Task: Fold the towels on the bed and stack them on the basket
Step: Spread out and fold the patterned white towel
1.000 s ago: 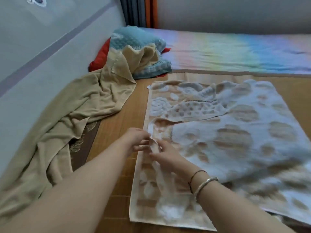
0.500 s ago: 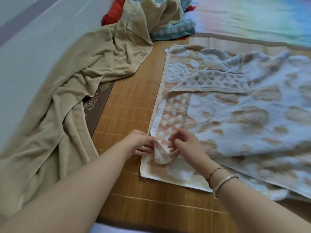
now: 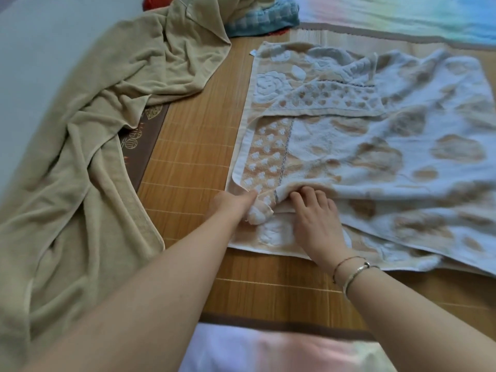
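A white and tan patterned towel (image 3: 375, 146) lies spread over the bamboo mat (image 3: 188, 162), partly doubled over itself. My left hand (image 3: 230, 204) pinches the turned-up near-left corner of that towel. Just to its right, my right hand (image 3: 315, 218) rests on the towel, its fingertips tucked under the folded edge. A large beige towel (image 3: 88, 135) lies crumpled along the left side of the mat. No basket is in view.
A teal towel (image 3: 263, 18) and a bit of red cloth (image 3: 155, 2) lie bunched at the far end under the beige towel's corner. A pastel rainbow sheet (image 3: 402, 14) covers the bed beyond the mat and shows again at the near edge (image 3: 268, 350).
The view has dropped lower and closer. Both hands have stayed at the towel's near-left corner; the right hand has spread flatter with its fingers pushed under the fold, and the corner lies lower.
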